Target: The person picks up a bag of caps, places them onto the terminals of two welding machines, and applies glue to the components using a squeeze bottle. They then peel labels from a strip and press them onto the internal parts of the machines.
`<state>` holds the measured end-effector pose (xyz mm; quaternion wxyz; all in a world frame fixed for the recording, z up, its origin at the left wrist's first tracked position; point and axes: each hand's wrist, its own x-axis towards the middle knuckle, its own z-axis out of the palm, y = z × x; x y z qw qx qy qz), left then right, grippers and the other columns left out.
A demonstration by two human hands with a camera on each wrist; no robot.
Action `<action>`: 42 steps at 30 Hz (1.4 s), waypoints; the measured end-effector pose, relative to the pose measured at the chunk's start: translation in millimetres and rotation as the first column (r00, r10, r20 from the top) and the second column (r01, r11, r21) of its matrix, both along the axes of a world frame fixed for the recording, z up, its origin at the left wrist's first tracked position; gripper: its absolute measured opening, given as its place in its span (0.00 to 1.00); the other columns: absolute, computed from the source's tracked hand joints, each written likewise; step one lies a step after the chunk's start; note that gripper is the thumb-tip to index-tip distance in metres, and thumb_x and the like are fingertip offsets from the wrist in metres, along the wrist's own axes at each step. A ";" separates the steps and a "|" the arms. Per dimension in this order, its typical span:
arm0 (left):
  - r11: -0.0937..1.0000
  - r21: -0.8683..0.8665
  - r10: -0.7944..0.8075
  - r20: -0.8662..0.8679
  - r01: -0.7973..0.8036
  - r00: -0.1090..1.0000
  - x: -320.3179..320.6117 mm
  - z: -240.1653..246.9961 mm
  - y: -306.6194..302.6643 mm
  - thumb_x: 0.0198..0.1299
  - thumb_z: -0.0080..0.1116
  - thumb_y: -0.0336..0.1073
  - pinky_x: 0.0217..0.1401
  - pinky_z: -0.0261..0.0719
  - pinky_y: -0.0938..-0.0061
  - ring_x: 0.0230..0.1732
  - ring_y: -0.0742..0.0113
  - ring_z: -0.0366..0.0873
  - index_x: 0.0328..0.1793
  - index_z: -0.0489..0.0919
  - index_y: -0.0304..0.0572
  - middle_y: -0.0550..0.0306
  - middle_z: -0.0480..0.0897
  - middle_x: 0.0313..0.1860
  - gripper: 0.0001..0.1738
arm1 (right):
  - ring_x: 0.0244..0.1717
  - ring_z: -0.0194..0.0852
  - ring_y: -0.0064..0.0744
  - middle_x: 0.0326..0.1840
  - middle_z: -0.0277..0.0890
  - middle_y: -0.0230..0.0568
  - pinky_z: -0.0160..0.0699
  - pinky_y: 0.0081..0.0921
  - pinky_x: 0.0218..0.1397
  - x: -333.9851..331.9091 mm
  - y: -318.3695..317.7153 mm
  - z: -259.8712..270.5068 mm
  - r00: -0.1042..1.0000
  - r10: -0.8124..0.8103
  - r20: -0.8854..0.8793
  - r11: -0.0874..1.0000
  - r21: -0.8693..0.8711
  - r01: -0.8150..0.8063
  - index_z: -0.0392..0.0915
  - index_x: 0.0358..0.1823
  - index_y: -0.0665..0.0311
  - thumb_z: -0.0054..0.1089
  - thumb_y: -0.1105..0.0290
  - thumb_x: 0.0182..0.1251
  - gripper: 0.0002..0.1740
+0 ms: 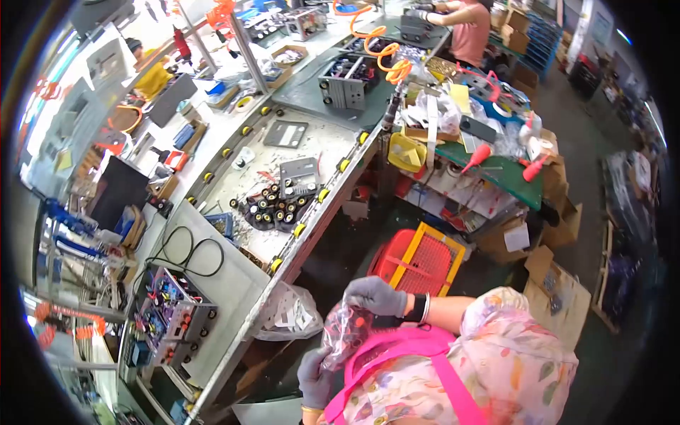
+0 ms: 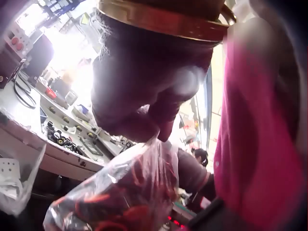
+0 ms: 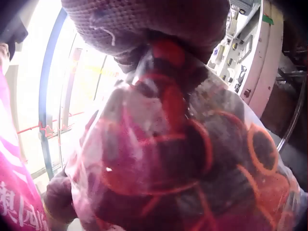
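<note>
Watching remotely, I see leftmost an open metal chassis (image 1: 180, 319) on the workbench (image 1: 225, 333); next, a white plastic bag (image 1: 292, 312) by its edge; then the gloved left hand (image 1: 313, 375) pinching a clear bag (image 1: 345, 333) of red and dark parts (image 3: 173, 106) before the person (image 1: 467, 354), the gloved right hand (image 1: 377, 296) gripping its other end

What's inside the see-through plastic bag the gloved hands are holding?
The clear plastic bag shows red-orange and dark pieces, some with ring-like edges. Whatever lies deeper is covered by them, and the grey-gloved right hand hides part.
</note>
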<state>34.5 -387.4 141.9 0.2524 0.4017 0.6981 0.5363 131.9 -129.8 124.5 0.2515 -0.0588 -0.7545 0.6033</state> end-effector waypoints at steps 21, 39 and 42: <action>0.969 0.114 -0.114 -0.585 0.221 0.803 -172.3 45.1 108.3 0.57 0.60 0.30 0.38 0.77 0.65 0.34 0.49 0.79 0.42 0.79 0.39 0.47 0.81 0.36 0.07 | 0.33 0.70 0.19 0.30 0.75 0.32 0.72 0.19 0.38 -90.0 33.9 52.6 0.891 -0.440 -0.113 0.897 -0.007 0.443 0.77 0.38 0.69 0.55 0.75 0.67 0.05; 0.956 -0.203 -0.292 -0.570 0.212 0.768 -163.3 15.5 272.7 0.55 0.61 0.37 0.35 0.69 0.56 0.33 0.46 0.72 0.33 0.74 0.44 0.51 0.75 0.28 0.09 | 0.31 0.76 0.42 0.29 0.76 0.44 0.75 0.32 0.37 -67.2 205.5 14.8 0.920 -0.383 -0.082 0.918 0.080 0.389 0.79 0.34 0.67 0.63 0.72 0.59 0.06; 0.894 -0.236 -0.442 -0.606 0.380 0.661 -136.1 28.4 360.2 0.55 0.60 0.35 0.32 0.69 0.56 0.31 0.46 0.73 0.33 0.73 0.43 0.49 0.75 0.27 0.08 | 0.33 0.77 0.41 0.30 0.77 0.43 0.76 0.31 0.40 -18.6 290.5 17.5 0.924 -0.360 0.130 0.933 0.041 0.357 0.79 0.34 0.66 0.63 0.69 0.60 0.07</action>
